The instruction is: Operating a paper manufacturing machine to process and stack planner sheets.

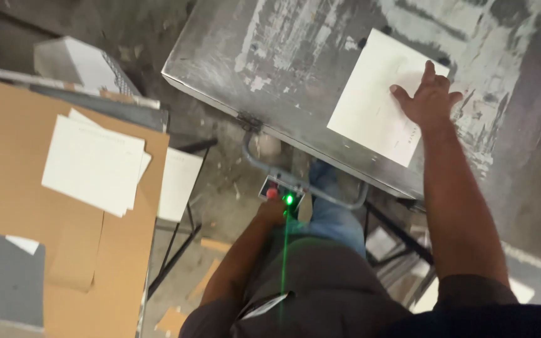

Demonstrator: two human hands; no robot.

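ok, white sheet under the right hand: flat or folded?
Flat. The white sheet lies spread on the worn metal table, all edges down, with the right hand pressed palm-down on its far corner.

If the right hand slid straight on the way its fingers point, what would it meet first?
Likely the far edge of the white sheet under the right hand, then bare metal table; nothing else shows in that line.

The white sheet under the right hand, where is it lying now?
In the head view, the white sheet lies upper right on the worn metal table, near its front edge, with the right hand flat on it.
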